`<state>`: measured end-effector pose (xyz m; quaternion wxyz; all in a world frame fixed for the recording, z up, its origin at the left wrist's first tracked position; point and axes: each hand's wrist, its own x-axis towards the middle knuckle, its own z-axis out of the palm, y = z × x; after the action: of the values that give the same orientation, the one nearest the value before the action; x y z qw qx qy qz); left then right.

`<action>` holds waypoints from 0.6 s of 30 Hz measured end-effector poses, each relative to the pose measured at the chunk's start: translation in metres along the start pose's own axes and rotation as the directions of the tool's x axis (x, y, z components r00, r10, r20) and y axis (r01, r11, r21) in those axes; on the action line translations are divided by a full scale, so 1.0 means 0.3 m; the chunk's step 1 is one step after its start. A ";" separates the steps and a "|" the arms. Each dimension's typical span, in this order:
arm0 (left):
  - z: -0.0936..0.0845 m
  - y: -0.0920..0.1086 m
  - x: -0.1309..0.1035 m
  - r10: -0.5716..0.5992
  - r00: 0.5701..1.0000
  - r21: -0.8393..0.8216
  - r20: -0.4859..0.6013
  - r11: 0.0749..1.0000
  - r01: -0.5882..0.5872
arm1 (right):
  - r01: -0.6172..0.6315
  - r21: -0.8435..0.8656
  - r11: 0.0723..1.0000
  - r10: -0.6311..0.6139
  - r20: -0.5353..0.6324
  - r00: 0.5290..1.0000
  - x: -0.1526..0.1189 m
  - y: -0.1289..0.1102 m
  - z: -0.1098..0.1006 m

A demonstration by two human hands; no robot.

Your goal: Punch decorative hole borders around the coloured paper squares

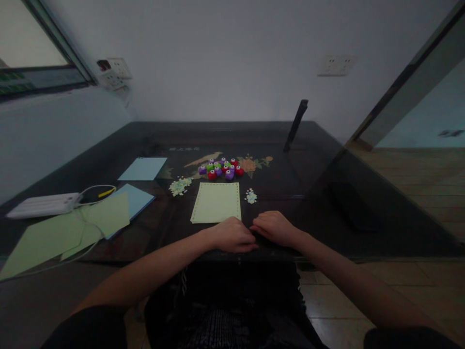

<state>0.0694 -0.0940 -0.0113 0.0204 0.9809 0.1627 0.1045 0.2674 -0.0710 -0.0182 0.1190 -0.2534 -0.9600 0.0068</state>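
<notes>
My left hand [234,236] rests loosely fisted at the table's front edge, its knuckles against the near edge of the pale yellow-green paper [217,202]. Close beside it lies my right hand [274,228], also curled closed. Nothing shows in either hand. Small marks run along the paper's borders. Just beyond it stands a cluster of small purple, green and red pieces [221,168] with white tops. A heap of tiny pale bits [179,186] lies left of the paper, and a smaller heap [251,196] lies to its right.
On the left are blue sheets [143,168], yellow-green sheets [76,228], a white power strip [45,205] and a loose cable. A dark upright bar [296,125] stands at the back right. A flat black object [352,207] lies on the dark table [290,189] at right.
</notes>
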 end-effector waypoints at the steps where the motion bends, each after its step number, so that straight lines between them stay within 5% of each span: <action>1: 0.001 0.000 0.000 -0.001 1.000 0.003 0.001 1.000 0.001 | -0.003 -0.001 1.000 0.003 0.006 1.000 0.000 0.000 0.000; 18: -0.002 0.001 -0.001 -0.025 1.000 0.013 0.004 1.000 0.025 | -0.018 0.035 0.999 0.018 0.016 1.000 0.005 -0.001 0.003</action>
<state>0.0691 -0.0945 -0.0107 0.0156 0.9791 0.1755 0.1012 0.2657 -0.0703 -0.0188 0.1158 -0.2599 -0.9583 0.0267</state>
